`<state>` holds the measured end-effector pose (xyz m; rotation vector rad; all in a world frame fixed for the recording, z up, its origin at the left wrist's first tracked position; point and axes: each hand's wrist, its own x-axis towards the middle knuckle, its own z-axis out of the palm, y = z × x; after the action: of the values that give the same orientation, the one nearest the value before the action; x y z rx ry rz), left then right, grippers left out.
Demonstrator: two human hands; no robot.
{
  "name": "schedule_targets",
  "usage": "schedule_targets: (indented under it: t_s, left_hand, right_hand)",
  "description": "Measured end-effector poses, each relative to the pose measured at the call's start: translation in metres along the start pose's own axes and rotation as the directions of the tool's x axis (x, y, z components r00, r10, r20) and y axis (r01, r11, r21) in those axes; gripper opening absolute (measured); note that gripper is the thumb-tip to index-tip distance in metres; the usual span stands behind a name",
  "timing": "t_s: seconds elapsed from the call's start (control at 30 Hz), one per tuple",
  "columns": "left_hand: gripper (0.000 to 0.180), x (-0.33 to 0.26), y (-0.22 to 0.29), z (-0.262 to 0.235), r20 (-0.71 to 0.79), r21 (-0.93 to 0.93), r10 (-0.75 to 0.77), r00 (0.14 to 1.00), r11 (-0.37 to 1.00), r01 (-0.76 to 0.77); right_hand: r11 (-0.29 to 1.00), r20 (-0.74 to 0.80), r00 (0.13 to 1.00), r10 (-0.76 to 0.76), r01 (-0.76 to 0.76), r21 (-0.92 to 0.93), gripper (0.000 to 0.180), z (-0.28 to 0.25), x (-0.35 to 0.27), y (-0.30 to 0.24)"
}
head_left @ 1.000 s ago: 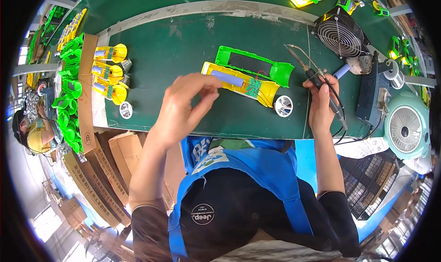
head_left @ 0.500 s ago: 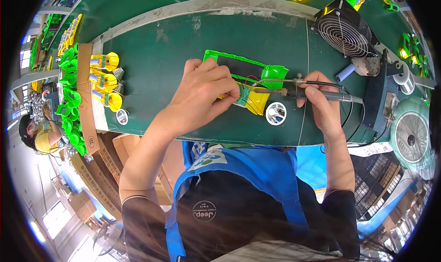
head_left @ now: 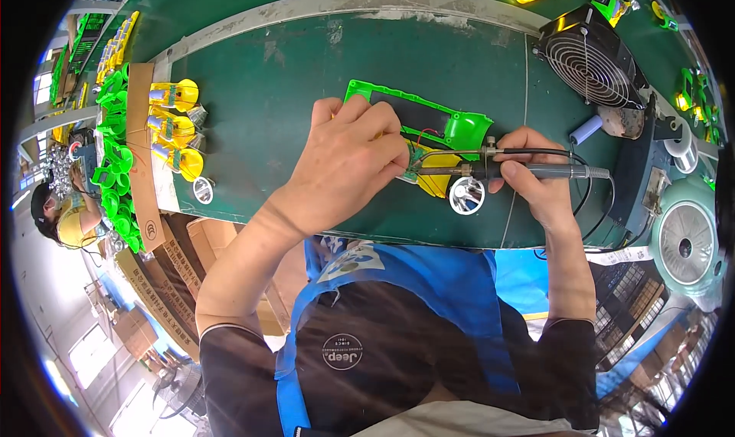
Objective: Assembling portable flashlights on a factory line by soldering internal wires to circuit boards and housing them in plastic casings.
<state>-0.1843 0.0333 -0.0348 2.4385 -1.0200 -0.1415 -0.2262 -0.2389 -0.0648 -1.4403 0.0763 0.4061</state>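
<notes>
My right hand is closed round the grey handle of a soldering iron with a thin tube fixed alongside it. Its tip reaches a small green circuit board on a yellow lamp part. At the board's left end, the fingers of my left hand are closed in a pinch; they hide what lies between them. Behind the yellow part lies an open green lamp shell, with a thin red wire showing between the two. A round silver reflector rests just below the iron.
A black fan, a purple battery cell and a solder reel are at right. Several yellow lamp parts and another reflector sit at left, by a cardboard wall and green shells. Another person works far left.
The whole view has shifted slightly. The iron's tip has moved left along the board, closer to my left fingers. Both hands keep their grips.
</notes>
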Motion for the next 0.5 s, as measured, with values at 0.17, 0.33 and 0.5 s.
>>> schedule_targets:
  t_s: [0.17,0.33,0.5]
  left_hand:
    - [0.015,0.0025,0.0003,-0.0006,-0.004,0.012,0.017,1.0,1.0,-0.017]
    - [0.015,0.0048,-0.0016,0.0,0.013,0.02,0.031,0.999,0.999,-0.031]
    - [0.015,0.0043,-0.0021,0.0011,-0.006,0.024,0.041,0.999,0.999,-0.041]
  right_hand:
    - [0.999,0.015,0.999,-0.036,0.036,-0.015,0.016,-0.0005,-0.0005,-0.0009]
    - [0.999,0.01,1.0,-0.03,0.03,-0.045,0.017,0.0022,0.0012,-0.0002]
    - [0.992,0.023,0.998,-0.057,0.059,-0.115,0.015,0.0035,0.0011,-0.0021]
